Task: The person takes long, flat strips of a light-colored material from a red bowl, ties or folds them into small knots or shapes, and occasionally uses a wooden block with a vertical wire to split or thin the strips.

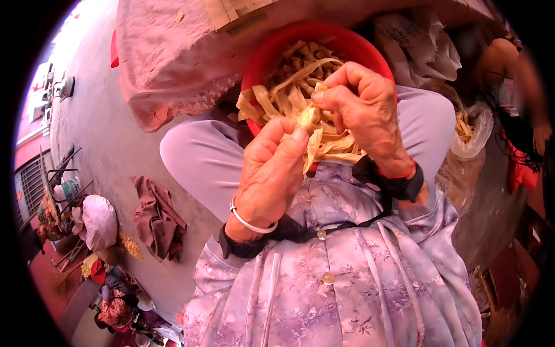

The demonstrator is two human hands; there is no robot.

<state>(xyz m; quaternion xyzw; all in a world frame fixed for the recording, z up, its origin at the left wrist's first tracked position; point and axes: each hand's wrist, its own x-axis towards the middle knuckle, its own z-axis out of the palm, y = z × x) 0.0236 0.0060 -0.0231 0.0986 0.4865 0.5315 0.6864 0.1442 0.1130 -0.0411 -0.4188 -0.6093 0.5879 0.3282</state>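
A red plastic basin (pixel 318 31) stands between my knees, holding many pale yellow dried strips (pixel 334 143), some loose and some folded into small pieces. Above it, my left hand (pixel 273 169) pinches a folded yellow strip (pixel 308 118) between thumb and forefinger. To its right, my right hand (pixel 364 110) grips the end of a strip between thumb and forefinger, just above the folded part. The fingertips of both hands are close together but apart. Several loose strip ends hang over the basin's near left rim.
A table under a pinkish cover (pixel 173 56) bears a cardboard piece (pixel 236 13). Right of the basin are a white bag (pixel 418 47) and a clear plastic bag (pixel 477 134) with strips. A person's arm (pixel 501 56) shows far right. A brown cloth (pixel 158 219) lies on the floor, left.
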